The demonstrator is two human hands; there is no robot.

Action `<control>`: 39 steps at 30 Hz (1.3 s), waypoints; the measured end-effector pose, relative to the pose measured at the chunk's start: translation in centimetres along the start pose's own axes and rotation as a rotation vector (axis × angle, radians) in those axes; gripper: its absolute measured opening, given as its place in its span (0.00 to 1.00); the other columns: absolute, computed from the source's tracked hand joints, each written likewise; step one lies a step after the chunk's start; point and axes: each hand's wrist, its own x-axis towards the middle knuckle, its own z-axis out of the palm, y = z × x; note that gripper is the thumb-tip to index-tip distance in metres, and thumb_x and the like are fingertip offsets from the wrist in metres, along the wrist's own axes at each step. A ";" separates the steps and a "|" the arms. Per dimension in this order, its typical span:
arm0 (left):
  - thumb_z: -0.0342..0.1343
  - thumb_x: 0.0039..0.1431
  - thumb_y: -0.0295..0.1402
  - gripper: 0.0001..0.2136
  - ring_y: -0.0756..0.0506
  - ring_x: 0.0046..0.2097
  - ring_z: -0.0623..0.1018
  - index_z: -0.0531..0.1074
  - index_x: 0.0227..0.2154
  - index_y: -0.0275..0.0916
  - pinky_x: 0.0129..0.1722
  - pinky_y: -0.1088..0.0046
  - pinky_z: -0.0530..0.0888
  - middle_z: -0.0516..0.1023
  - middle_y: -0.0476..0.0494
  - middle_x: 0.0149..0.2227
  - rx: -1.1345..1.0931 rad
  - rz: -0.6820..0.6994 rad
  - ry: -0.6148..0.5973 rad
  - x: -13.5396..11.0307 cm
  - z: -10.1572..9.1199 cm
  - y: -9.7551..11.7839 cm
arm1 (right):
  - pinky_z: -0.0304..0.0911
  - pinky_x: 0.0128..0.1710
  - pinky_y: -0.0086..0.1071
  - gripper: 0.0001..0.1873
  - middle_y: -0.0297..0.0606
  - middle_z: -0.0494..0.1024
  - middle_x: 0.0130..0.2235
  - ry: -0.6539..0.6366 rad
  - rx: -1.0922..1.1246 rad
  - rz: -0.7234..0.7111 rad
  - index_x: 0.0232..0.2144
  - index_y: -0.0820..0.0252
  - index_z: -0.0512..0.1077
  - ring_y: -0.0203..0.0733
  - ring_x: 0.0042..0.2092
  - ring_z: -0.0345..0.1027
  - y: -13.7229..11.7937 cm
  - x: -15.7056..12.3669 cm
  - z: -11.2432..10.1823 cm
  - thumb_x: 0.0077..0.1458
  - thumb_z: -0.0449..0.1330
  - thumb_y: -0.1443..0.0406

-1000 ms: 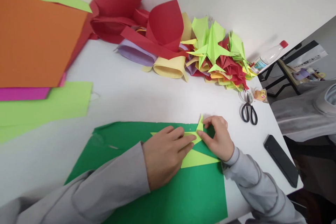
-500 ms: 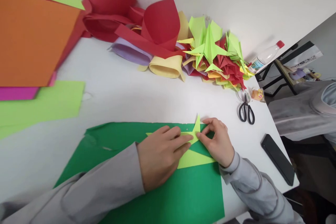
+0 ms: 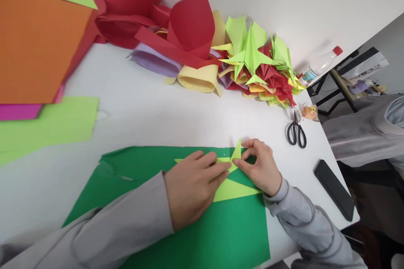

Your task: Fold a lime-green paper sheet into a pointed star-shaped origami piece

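A folded lime-green paper (image 3: 237,194) lies on a large dark green sheet (image 3: 240,231), with a narrow point standing up at its far edge. Fingers stretched forward, my left hand (image 3: 192,189) rests across the paper and presses it down; much of the fold is hidden beneath it. My right hand (image 3: 261,166) is closed in a pinch, thumb and forefinger at the base of the upright point.
Lime-green folded paper cranes (image 3: 251,52) top a colourful heap at the back. Left of them lie curled red sheets (image 3: 192,23); flat orange sheets (image 3: 38,46) are far left. Black-handled scissors (image 3: 296,130), a black phone-like slab (image 3: 334,189) and a red-capped bottle (image 3: 322,65) are on the right.
The upright paper point leans further to the right, and my right thumb has slid slightly left along its base. My left hand stays in place. The view has shifted slightly.
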 end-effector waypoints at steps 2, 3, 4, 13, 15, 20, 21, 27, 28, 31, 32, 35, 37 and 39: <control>0.50 0.58 0.28 0.12 0.43 0.37 0.68 0.74 0.43 0.36 0.33 0.63 0.62 0.76 0.39 0.46 0.004 0.000 -0.004 0.0 0.0 0.0 | 0.51 0.50 0.47 0.16 0.28 0.77 0.26 -0.001 -0.054 -0.018 0.36 0.56 0.64 0.47 0.41 0.70 -0.3 -0.1 -0.1 0.47 0.66 0.66; 0.50 0.58 0.28 0.12 0.43 0.37 0.68 0.74 0.43 0.35 0.33 0.63 0.62 0.76 0.40 0.46 0.005 0.002 -0.005 0.0 0.0 0.0 | 0.50 0.50 0.48 0.15 0.29 0.77 0.26 0.002 -0.080 -0.031 0.37 0.56 0.64 0.46 0.41 0.69 -0.5 -0.2 -0.1 0.48 0.65 0.67; 0.50 0.58 0.28 0.12 0.43 0.37 0.68 0.74 0.43 0.35 0.33 0.63 0.62 0.76 0.40 0.46 0.006 0.005 -0.005 0.0 0.0 0.0 | 0.49 0.51 0.48 0.14 0.29 0.77 0.26 0.005 -0.100 -0.046 0.37 0.56 0.64 0.46 0.41 0.69 -0.6 -0.3 -0.1 0.49 0.64 0.67; 0.50 0.58 0.28 0.13 0.43 0.38 0.68 0.74 0.44 0.35 0.33 0.61 0.63 0.75 0.40 0.46 0.015 0.005 0.004 -0.1 0.2 0.0 | 0.56 0.46 0.43 0.22 0.26 0.76 0.26 -0.019 0.022 -0.022 0.40 0.55 0.64 0.44 0.38 0.71 -0.1 -0.6 0.0 0.44 0.67 0.67; 0.50 0.58 0.28 0.13 0.43 0.38 0.68 0.74 0.44 0.35 0.33 0.61 0.63 0.75 0.41 0.45 0.013 0.002 0.000 -0.1 0.1 0.1 | 0.58 0.45 0.42 0.22 0.26 0.76 0.26 -0.029 0.066 -0.017 0.41 0.56 0.64 0.44 0.37 0.72 0.2 -0.4 0.1 0.44 0.67 0.66; 0.51 0.58 0.29 0.13 0.44 0.37 0.68 0.74 0.44 0.35 0.32 0.61 0.63 0.75 0.42 0.43 0.014 -0.005 -0.007 -0.1 0.1 0.1 | 0.57 0.45 0.42 0.19 0.27 0.76 0.25 -0.029 -0.002 -0.026 0.37 0.56 0.63 0.44 0.37 0.72 0.0 -0.2 0.2 0.44 0.67 0.66; 0.51 0.58 0.29 0.13 0.44 0.38 0.68 0.74 0.44 0.35 0.32 0.61 0.63 0.75 0.41 0.44 0.016 -0.004 -0.007 -0.1 0.1 0.1 | 0.56 0.45 0.43 0.18 0.27 0.76 0.25 -0.022 -0.028 -0.023 0.37 0.56 0.63 0.45 0.37 0.71 -0.1 -0.3 0.2 0.45 0.66 0.67; 0.50 0.58 0.28 0.14 0.43 0.38 0.68 0.73 0.45 0.35 0.33 0.61 0.64 0.75 0.40 0.43 0.017 -0.002 -0.010 -0.1 0.1 0.1 | 0.52 0.44 0.42 0.16 0.29 0.75 0.26 0.028 -0.201 -0.056 0.37 0.56 0.61 0.46 0.38 0.69 -0.8 -0.8 0.1 0.49 0.64 0.65; 0.50 0.58 0.28 0.14 0.43 0.38 0.68 0.73 0.45 0.34 0.33 0.61 0.64 0.76 0.40 0.43 0.015 -0.002 -0.014 -0.1 0.1 0.2 | 0.52 0.43 0.42 0.16 0.30 0.75 0.25 0.037 -0.232 -0.060 0.37 0.56 0.62 0.47 0.38 0.69 -0.8 -0.8 0.1 0.49 0.64 0.64; 0.51 0.58 0.27 0.14 0.43 0.38 0.69 0.73 0.46 0.34 0.33 0.61 0.64 0.76 0.40 0.43 0.022 -0.006 -0.020 -0.1 0.1 0.2 | 0.51 0.41 0.41 0.16 0.31 0.74 0.25 0.046 -0.320 -0.072 0.36 0.57 0.62 0.47 0.36 0.66 -0.5 -0.8 -0.1 0.51 0.65 0.60; 0.51 0.57 0.28 0.14 0.43 0.38 0.69 0.73 0.46 0.35 0.33 0.61 0.64 0.76 0.41 0.44 0.028 -0.007 -0.020 -0.1 0.0 0.3 | 0.51 0.40 0.41 0.16 0.32 0.73 0.25 0.049 -0.346 -0.080 0.36 0.56 0.63 0.48 0.36 0.66 -0.3 -0.7 -0.2 0.51 0.64 0.58; 0.52 0.57 0.28 0.14 0.43 0.38 0.69 0.74 0.45 0.35 0.33 0.61 0.65 0.75 0.41 0.46 0.041 -0.008 -0.022 -0.1 0.0 0.3 | 0.51 0.39 0.40 0.17 0.34 0.72 0.27 0.058 -0.405 -0.108 0.33 0.56 0.64 0.48 0.37 0.64 0.4 -0.5 -0.4 0.51 0.64 0.52; 0.52 0.57 0.28 0.13 0.43 0.38 0.69 0.74 0.45 0.35 0.33 0.62 0.66 0.75 0.40 0.46 0.039 -0.001 -0.026 -0.1 0.0 0.3 | 0.51 0.39 0.40 0.18 0.35 0.72 0.29 0.047 -0.399 -0.118 0.29 0.56 0.65 0.47 0.37 0.63 0.8 -0.3 -0.6 0.50 0.64 0.50; 0.52 0.57 0.29 0.13 0.43 0.39 0.69 0.73 0.45 0.34 0.34 0.62 0.66 0.75 0.39 0.46 0.026 0.012 -0.024 -0.1 0.2 0.2 | 0.51 0.40 0.40 0.16 0.35 0.72 0.30 0.015 -0.345 -0.128 0.27 0.56 0.67 0.47 0.39 0.62 1.1 -0.1 -0.6 0.50 0.64 0.51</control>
